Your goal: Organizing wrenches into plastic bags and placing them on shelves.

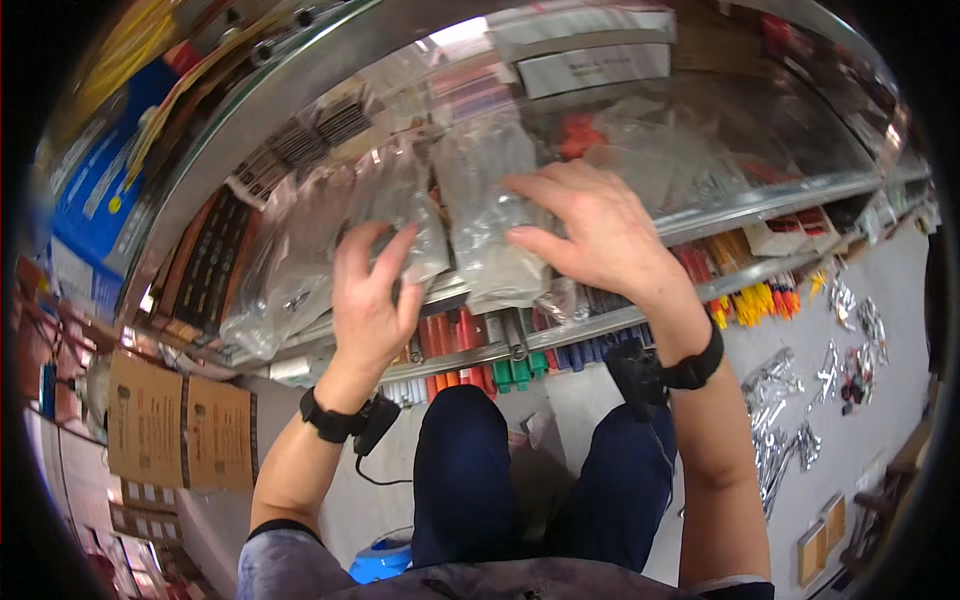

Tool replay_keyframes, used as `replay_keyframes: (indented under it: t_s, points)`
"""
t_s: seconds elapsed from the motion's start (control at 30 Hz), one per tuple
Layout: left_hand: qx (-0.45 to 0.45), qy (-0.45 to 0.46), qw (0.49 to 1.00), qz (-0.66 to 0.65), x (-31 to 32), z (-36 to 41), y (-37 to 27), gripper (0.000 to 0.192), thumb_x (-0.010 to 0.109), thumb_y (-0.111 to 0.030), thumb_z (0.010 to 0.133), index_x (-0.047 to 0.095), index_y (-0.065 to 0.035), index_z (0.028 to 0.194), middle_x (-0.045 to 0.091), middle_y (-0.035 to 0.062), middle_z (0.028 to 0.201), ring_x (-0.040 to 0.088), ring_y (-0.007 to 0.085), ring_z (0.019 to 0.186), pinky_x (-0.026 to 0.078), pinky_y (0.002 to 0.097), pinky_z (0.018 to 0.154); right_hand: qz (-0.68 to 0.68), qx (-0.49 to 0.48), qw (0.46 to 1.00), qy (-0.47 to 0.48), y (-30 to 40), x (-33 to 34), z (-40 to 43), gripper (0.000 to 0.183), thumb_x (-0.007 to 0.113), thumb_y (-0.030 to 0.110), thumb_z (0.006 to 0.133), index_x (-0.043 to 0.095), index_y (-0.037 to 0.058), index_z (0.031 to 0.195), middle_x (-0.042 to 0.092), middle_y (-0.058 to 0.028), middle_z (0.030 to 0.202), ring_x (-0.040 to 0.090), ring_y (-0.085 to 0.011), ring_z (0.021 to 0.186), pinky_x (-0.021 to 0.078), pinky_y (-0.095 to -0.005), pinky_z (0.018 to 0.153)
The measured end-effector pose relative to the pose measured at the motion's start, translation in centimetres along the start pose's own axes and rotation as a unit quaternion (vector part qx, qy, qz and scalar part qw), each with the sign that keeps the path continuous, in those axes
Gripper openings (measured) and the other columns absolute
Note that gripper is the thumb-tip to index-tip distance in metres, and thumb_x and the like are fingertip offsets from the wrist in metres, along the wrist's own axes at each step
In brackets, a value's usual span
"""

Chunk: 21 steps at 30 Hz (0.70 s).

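Note:
Several clear plastic bags lie side by side along the edge of a metal shelf. My left hand [373, 289], fingers apart, is over the front of the middle bag [401, 202]; whether it touches the plastic I cannot tell. Another clear bag [491, 217] extends over the shelf's front edge, and my right hand [596, 225] is at its right side with thumb and fingers spread. Neither hand is closed around anything. To the left rests a further bag [289, 262], bulging and crumpled. The contents of the bags are hard to make out.
A white box [592, 71] stands at the back of the shelf [765, 199]. On a lower level are green-handled tools [517, 373] and yellow-handled ones [752, 304]. Metal wrenches [772, 450] are spread on the floor at right. Cardboard boxes [180, 424] stand at left.

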<state>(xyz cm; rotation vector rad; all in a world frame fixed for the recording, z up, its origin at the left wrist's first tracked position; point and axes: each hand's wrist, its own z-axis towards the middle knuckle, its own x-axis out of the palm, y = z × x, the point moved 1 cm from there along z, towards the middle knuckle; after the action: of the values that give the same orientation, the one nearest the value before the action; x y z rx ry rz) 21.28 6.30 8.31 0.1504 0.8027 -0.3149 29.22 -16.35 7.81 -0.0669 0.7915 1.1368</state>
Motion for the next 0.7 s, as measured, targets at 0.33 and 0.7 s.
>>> replay_keyframes:
  t_s: [0.33, 0.7]
  points:
    - [0.021, -0.033, 0.999, 0.005, -0.2, -0.5, 0.7, 0.041, 0.061, -0.013, 0.065, 0.058, -0.0100, 0.105, 0.049, 0.0145, 0.106, 0.047, 0.0335, 0.100, 0.038, 0.0440, 0.086, -0.008, 0.011, 1.000, 0.027, 0.7, 0.1, 0.6, 0.041, 0.063, 0.033, 0.073, 0.059, 0.0073, 0.104, 0.059, -0.0110, 0.090, 0.054, -0.0293, 0.088, 0.0423, -0.0389, 0.078]
    - [-0.008, -0.009, 1.000, 0.014, 0.1, -0.7, 0.1, 0.039, 0.055, -0.006, 0.066, 0.059, -0.0074, 0.105, 0.048, 0.0159, 0.109, 0.044, 0.0349, 0.106, 0.036, 0.0429, 0.091, -0.036, 0.021, 0.999, 0.024, 0.2, 0.5, 0.1, 0.043, 0.063, 0.038, 0.072, 0.059, 0.0103, 0.105, 0.059, -0.0107, 0.093, 0.055, -0.0299, 0.092, 0.0432, -0.0396, 0.080]
